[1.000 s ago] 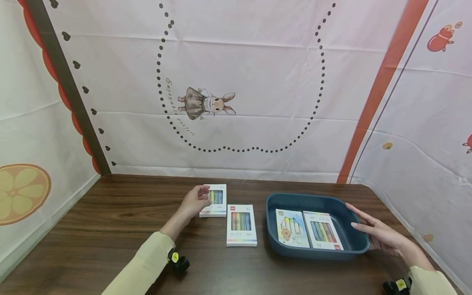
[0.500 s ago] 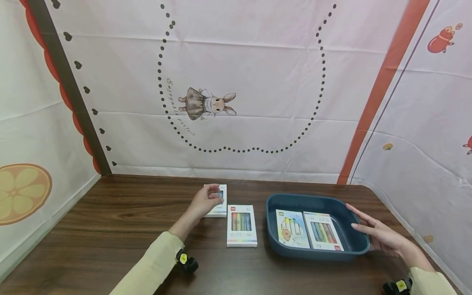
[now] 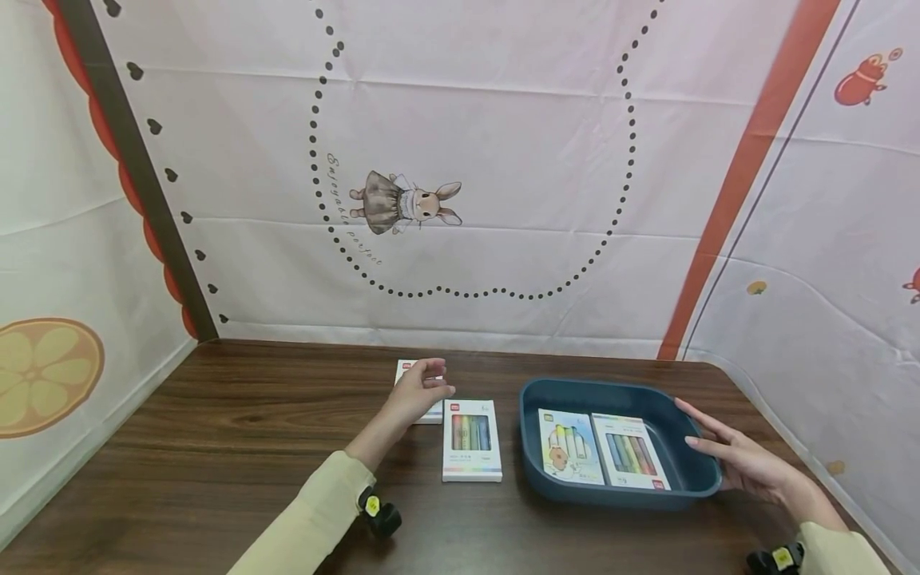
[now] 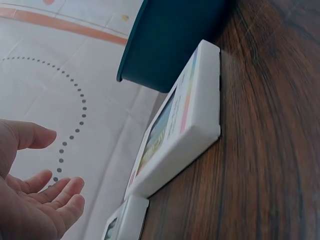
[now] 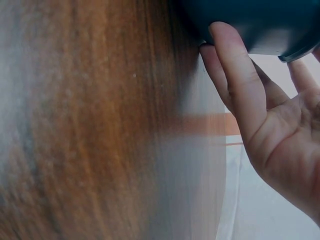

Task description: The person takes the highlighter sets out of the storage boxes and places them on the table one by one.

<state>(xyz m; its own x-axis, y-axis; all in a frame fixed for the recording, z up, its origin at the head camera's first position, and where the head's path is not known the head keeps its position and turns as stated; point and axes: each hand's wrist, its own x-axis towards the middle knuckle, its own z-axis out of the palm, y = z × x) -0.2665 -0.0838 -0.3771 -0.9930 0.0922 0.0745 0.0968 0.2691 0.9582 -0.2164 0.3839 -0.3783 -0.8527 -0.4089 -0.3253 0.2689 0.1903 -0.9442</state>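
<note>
My left hand (image 3: pixel 417 391) hovers over the table with fingers loosely curved and nothing between them. It partly covers the rear white box (image 3: pixel 406 366) in the head view. Just in front lies another white box (image 3: pixel 471 467), whose window shows coloured sticks. In the left wrist view this nearer box (image 4: pixel 200 95) lies flat, apart from the fingers. My right hand (image 3: pixel 747 459) holds the right end of a dark blue plastic bin (image 3: pixel 589 493), thumb at the rim and other fingers against the outer wall. Inside the bin, two similar boxes, one with a bear picture (image 3: pixel 571 447) and one white (image 3: pixel 632 451), lie side by side.
The wooden table (image 3: pixel 216 447) carries everything. A printed white cloth (image 3: pixel 503 160) hangs behind it, with more cloth along both sides. The bin stands right of the two loose boxes, its raised wall between them and the boxes inside.
My left hand has moved right, from the left side of the rear box toward the gap above the nearer one. The right hand, bin and boxes have stayed put.
</note>
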